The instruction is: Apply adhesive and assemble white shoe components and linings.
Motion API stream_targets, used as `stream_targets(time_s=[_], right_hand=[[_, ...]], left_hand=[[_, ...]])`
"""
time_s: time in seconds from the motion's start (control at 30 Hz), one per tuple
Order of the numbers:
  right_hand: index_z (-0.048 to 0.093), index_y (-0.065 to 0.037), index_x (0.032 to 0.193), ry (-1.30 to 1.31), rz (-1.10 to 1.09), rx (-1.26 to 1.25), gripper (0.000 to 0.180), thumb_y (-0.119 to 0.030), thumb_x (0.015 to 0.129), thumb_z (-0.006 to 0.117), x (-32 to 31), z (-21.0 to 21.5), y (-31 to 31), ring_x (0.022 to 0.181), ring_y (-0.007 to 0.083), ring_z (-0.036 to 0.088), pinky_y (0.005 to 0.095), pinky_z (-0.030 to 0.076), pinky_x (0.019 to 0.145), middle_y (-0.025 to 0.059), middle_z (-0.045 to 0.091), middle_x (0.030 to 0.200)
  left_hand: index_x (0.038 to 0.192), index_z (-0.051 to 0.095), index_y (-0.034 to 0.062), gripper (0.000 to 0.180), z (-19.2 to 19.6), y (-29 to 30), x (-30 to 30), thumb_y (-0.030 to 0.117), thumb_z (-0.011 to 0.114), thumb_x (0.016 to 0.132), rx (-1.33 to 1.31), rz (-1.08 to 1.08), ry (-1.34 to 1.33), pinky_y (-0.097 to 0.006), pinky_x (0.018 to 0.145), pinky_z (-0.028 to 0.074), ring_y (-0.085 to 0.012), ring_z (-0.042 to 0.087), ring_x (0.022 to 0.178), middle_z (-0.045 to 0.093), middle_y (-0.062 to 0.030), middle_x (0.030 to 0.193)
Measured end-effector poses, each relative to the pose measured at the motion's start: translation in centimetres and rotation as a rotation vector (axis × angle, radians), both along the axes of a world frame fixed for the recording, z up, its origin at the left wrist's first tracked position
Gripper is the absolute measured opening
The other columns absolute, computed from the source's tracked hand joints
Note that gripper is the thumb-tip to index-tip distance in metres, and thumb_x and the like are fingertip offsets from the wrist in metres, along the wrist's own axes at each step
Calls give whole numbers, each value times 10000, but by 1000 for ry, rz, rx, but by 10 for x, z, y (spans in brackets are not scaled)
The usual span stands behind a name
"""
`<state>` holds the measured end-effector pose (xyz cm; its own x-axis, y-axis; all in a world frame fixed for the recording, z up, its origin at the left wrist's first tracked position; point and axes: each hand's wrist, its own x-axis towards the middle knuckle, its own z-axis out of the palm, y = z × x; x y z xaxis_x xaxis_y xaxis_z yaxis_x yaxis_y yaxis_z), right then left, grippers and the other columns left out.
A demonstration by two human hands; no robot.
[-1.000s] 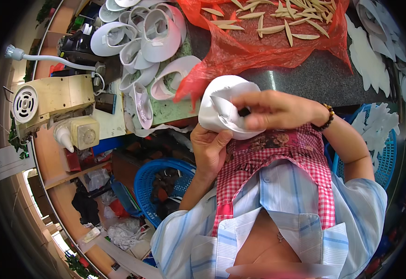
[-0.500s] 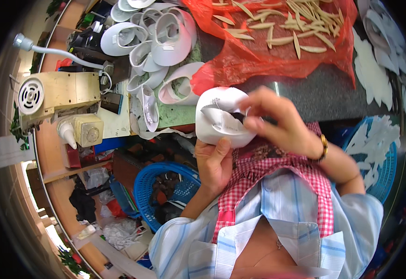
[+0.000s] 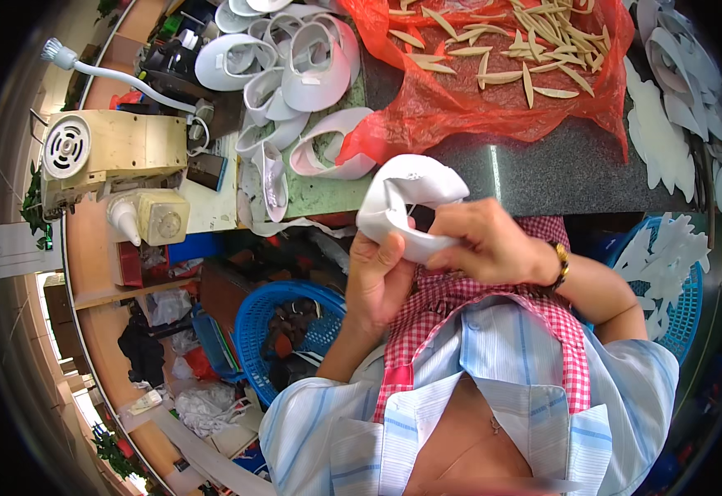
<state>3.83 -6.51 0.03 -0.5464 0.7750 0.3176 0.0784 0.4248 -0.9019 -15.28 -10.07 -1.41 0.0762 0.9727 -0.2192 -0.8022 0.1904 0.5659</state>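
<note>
A dark, speckled counter (image 3: 555,178) runs across the far side, its left stretch bearing a worn green mat (image 3: 307,192). A crumpled red plastic sheet (image 3: 431,120) lies on the dark part, with many cream, crescent-shaped strips (image 3: 528,83) scattered over it. A cluster of pale uppers (image 3: 318,87) sits to its left, and flat white cut pieces (image 3: 658,136) lie at the right.

Between the counter's near edge and the person's checked apron (image 3: 576,368), the white shoe upper (image 3: 379,213) is held up, its opening tilted into view. The left hand (image 3: 376,277) grips its lower left side, thumb on the near face; its other fingers are mostly hidden behind. The right hand (image 3: 485,244) pinches the lower right edge between thumb and bent fingers. A beaded bracelet (image 3: 560,266) circles the right wrist.

Farther left stands a beige machine (image 3: 142,145) with a round vent. 2 blue baskets flank the person: the left basket (image 3: 249,312) contains dark scraps, the right basket (image 3: 693,306) white offcuts (image 3: 667,252).
</note>
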Motion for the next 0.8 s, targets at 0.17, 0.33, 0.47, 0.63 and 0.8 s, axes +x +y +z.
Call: stream_targets(time_s=[0.17,0.33,0.47,0.63,0.8], right_hand=[[655,39,895,-127,211,-389,242,-180,803,700,30,50,53,714,129,581,284,477,649,80,644,764],[644,5,992,-372,-77,75,303,-277,891,600,20,54,84,821,173,628,310,499,714,121,650,855],[620,-4,959,-193,-135,0,141,-103,864,585,18,33,28,682,320,642,376,499,626,193,631,793],[605,3,1029,-245,-335,145,186,-103,880,566,1,-32,2,780,417,624,467,495,684,232,644,877],[637,11,968,-349,-220,53,210,-167,902,546,3,-29,23,744,429,614,473,491,652,218,644,771]], left_hand=[[1119,567,2,481,36,24,-26,98,800,710,580,-18,1351,-313,846,488,-180,618,919,606,-91,1056],[1141,562,20,367,21,59,-12,153,717,836,332,-498,1153,-264,805,477,-122,601,901,627,-45,1004],[1166,550,20,355,-23,64,-24,209,678,893,239,-421,1221,-256,793,485,-118,601,895,629,-52,1009],[1215,515,12,407,-36,63,-21,178,685,884,152,-438,970,-292,865,488,-138,590,1001,619,-68,1068],[1143,506,10,364,-24,49,8,-46,623,803,131,-128,450,-304,859,482,-159,604,931,622,-68,968]])
